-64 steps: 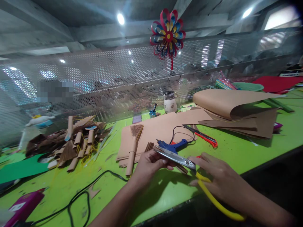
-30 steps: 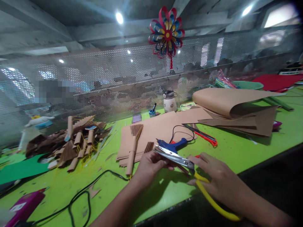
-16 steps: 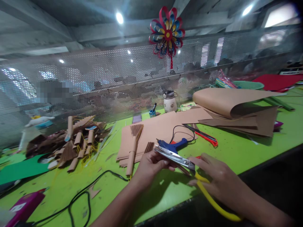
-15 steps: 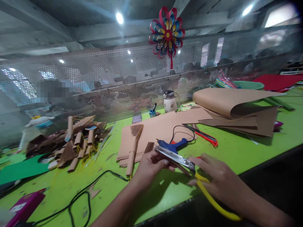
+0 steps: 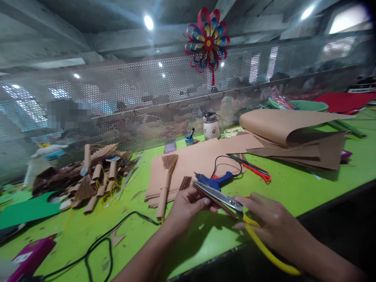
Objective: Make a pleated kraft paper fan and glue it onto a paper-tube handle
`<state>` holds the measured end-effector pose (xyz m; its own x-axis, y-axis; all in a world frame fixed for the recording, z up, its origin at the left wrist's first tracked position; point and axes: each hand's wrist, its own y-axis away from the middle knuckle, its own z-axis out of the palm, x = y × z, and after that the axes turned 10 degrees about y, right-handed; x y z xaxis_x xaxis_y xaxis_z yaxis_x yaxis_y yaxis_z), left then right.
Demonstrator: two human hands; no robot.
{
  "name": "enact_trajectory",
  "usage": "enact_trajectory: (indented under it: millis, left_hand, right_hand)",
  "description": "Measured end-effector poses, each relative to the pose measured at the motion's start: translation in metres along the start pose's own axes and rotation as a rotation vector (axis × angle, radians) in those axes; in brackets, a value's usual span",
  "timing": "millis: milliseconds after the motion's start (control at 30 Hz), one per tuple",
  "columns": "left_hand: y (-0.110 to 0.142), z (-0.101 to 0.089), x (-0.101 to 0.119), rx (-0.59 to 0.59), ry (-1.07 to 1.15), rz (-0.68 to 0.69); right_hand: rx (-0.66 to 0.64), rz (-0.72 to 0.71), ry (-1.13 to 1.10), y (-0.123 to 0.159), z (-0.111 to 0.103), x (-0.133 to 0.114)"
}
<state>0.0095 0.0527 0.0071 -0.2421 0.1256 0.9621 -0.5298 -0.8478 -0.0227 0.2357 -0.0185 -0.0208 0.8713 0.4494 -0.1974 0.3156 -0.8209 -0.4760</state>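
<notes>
Between the fingers of my left hand (image 5: 189, 207) is a narrow strip of folded brown paper (image 5: 228, 212), slanting down toward the right. My right hand (image 5: 272, 221) grips scissors (image 5: 220, 196) with yellow handles. Their metal blades lie along the folded strip, tips near my left fingers; whether paper is between the blades I cannot tell. Just behind the hands lies a blue glue gun (image 5: 219, 181). Left of it are a pleated brown paper piece (image 5: 185, 182) and a small paper fan (image 5: 165, 188) with a rolled handle, both on brown sheets (image 5: 202, 156).
A red utility knife (image 5: 256, 171) lies behind my right hand. Larger brown paper (image 5: 273, 123) is stacked at right. Paper fans (image 5: 100, 176) with yellow strings are piled at left. A black cable (image 5: 96, 243) loops in front. A white bottle (image 5: 211, 128) stands by the mesh partition.
Very little differs. The scissors and my right hand have shifted slightly downward, while my left hand stays in place on the folded paper.
</notes>
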Motion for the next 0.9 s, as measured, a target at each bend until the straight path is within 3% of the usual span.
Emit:
enact_trajectory:
  millis: [233,333,500,600,667,733,800,900]
  left_hand:
    - [-0.001,-0.001,0.001,-0.028,0.018,-0.013]
    - [0.001,0.001,0.004,-0.034,0.047,-0.016]
    - [0.003,0.006,0.007,0.015,0.107,-0.031]
    - [0.002,0.007,0.007,0.054,0.135,-0.016]
    - [0.000,0.005,0.006,0.063,0.154,-0.019]
    - [-0.002,0.004,0.005,0.065,0.176,-0.030]
    - [-0.002,0.002,0.005,0.075,0.192,-0.033]
    - [-0.003,0.000,0.005,0.083,0.200,-0.035]
  right_hand:
    - [0.014,0.000,0.031,0.001,0.001,0.000]
    - [0.017,0.062,0.016,0.000,-0.001,0.005]
    - [0.077,0.360,-0.107,-0.003,-0.009,0.030]
    - [0.065,0.625,-0.392,-0.006,-0.021,0.052]
    - [0.042,0.701,-0.512,-0.009,-0.030,0.067]
    - [0.063,0.711,-0.356,-0.013,-0.036,0.083]
    - [0.072,0.664,-0.011,-0.017,-0.036,0.099]
    - [-0.064,0.587,0.335,-0.021,-0.026,0.121]
